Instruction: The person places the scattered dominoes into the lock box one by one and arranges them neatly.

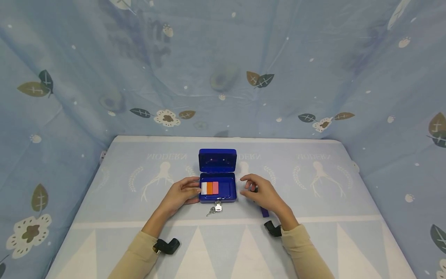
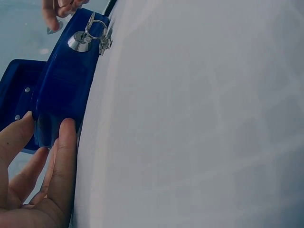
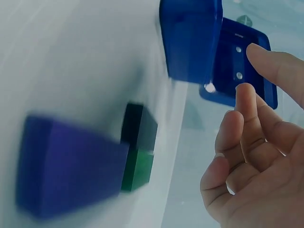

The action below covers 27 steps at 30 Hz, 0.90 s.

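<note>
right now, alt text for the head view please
An open blue cash box holds white, orange and pink blocks, with keys at its front. The left hand touches its left side; the right hand is apart on its right.

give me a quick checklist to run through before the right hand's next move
1. Lid open: ok, raised behind the box.
2. Box steadied: ok, left hand touches its left side.
3. Right hand free: ok, holds nothing.
4. Space inside: ok, bare floor right of the white block, orange block and pink block.
5. All blocks inside: not ok, purple block, black block and green block lie outside.
6. Space enough for all three: cannot tell.
</note>
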Each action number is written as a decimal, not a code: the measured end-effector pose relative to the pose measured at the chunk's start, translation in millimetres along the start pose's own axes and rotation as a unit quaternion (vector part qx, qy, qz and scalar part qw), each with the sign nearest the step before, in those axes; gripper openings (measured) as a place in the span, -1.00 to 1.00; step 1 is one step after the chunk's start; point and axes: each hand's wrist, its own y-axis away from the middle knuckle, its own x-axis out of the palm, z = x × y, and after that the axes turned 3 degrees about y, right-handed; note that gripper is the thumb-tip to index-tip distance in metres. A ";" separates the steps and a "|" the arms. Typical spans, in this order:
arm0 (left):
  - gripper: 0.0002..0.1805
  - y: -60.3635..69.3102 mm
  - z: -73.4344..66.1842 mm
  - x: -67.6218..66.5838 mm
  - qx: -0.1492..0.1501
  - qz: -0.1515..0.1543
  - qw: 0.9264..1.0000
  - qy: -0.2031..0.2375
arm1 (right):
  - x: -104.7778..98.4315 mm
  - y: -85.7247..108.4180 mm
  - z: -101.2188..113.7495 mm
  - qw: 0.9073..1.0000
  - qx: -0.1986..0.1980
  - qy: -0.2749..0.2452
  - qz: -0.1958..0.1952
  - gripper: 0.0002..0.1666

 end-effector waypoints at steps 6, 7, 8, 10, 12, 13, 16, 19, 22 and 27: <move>-0.39 0.2 0.4 0.1 -0.001 -0.001 1.000 0.004 | -9.9 9.0 -7.6 1.000 0.019 0.010 -0.008 -0.54; -0.39 0.3 0.0 0.3 -0.002 -0.002 1.000 0.006 | -11.5 10.6 -9.1 1.000 0.023 0.012 -0.010 -0.54; -0.40 0.4 -0.1 0.5 -0.002 -0.003 1.000 0.008 | -12.9 12.1 -11.1 1.000 0.025 0.013 -0.011 -0.54; -0.40 0.6 -0.5 1.0 -0.001 -0.004 1.000 0.008 | -15.7 15.5 -14.5 0.999 0.031 0.016 -0.013 -0.54; -0.40 0.5 -0.6 1.2 -0.002 -0.005 1.000 0.010 | -17.9 18.9 -18.1 0.999 0.034 0.015 -0.014 -0.54; -0.40 0.4 -0.4 1.2 -0.001 -0.005 1.000 0.009 | -19.0 20.6 -19.8 0.999 0.036 0.013 -0.014 -0.54; -0.40 -0.2 0.0 0.7 -0.002 -0.005 1.000 0.007 | -21.5 24.7 -25.9 0.999 0.042 0.008 -0.013 -0.52; -0.41 -0.7 0.6 0.1 -0.004 -0.008 1.000 0.009 | -23.3 27.0 -33.4 0.999 0.044 0.005 -0.007 -0.51; -0.40 -0.9 1.2 -0.8 -0.001 -0.004 1.000 0.008 | -24.2 27.8 -41.3 0.999 0.037 0.003 0.001 -0.49; -0.39 -1.5 2.0 -1.7 0.003 0.004 1.000 0.010 | -25.6 26.6 -48.0 1.000 0.023 -0.004 0.015 -0.48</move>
